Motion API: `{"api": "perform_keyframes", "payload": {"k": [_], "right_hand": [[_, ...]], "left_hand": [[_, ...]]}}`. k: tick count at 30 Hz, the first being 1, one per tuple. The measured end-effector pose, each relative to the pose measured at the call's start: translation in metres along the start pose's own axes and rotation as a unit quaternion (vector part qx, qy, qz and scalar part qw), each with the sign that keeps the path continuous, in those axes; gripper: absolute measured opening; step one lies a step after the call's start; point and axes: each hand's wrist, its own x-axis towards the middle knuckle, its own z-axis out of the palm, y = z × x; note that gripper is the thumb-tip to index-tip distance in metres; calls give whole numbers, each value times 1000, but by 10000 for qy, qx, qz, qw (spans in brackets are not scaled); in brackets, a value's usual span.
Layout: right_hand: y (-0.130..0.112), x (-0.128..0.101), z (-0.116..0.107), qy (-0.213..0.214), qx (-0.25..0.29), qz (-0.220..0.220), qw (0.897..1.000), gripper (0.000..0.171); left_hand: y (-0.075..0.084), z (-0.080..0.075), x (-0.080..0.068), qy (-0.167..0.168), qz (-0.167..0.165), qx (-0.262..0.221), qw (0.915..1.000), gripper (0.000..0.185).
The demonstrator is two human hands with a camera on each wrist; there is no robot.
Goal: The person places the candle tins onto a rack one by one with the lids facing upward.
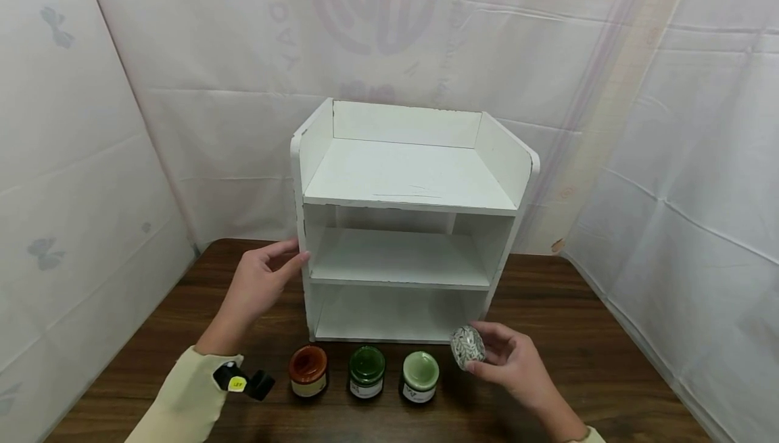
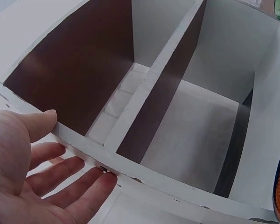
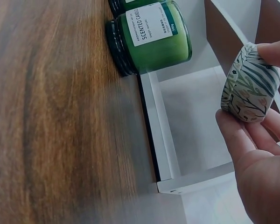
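Right, R hand [image 1: 517, 365] has the small leaf-patterned tin [image 1: 468, 346] pinched betw. thumb & fingertips, w/ only a narrow gap betw. them. Tin's just by the lower front R corner of the white shelf unit [image 1: 508, 159], to the R of the pale green jar [image 1: 420, 375]; looks lifted off the table [image 1: 584, 335], tho' can't tell how high.

L hand [image 1: 258, 284] has a light hold on the unit's L side panel: thumb over the front edge, fingers loosely bent along the outer face.

Main worry, imo: the tin's sides curve & only fingertips grip it, so a slip could drop it. Next risk: a low sweep to the L could clip the pale green jar & nudge it into the dark green jar [image 1: 367, 370]; the orange jar [image 1: 308, 367] sits a bit further along, so prob. safer. Also, knuckles or tin might catch the unit's edge. And if L hand pushed too hard, the unit might shift toward the jars, which stand v. near its front.
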Motion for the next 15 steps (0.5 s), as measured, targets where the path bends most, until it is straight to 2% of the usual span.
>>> {"api": "perform_keyframes", "payload": {"k": [15], "right_hand": [[-4, 2, 6, 22, 241, 100, 9997, 62]], "left_hand": [[-3, 0, 1, -18, 53, -95, 9999, 60]]}}
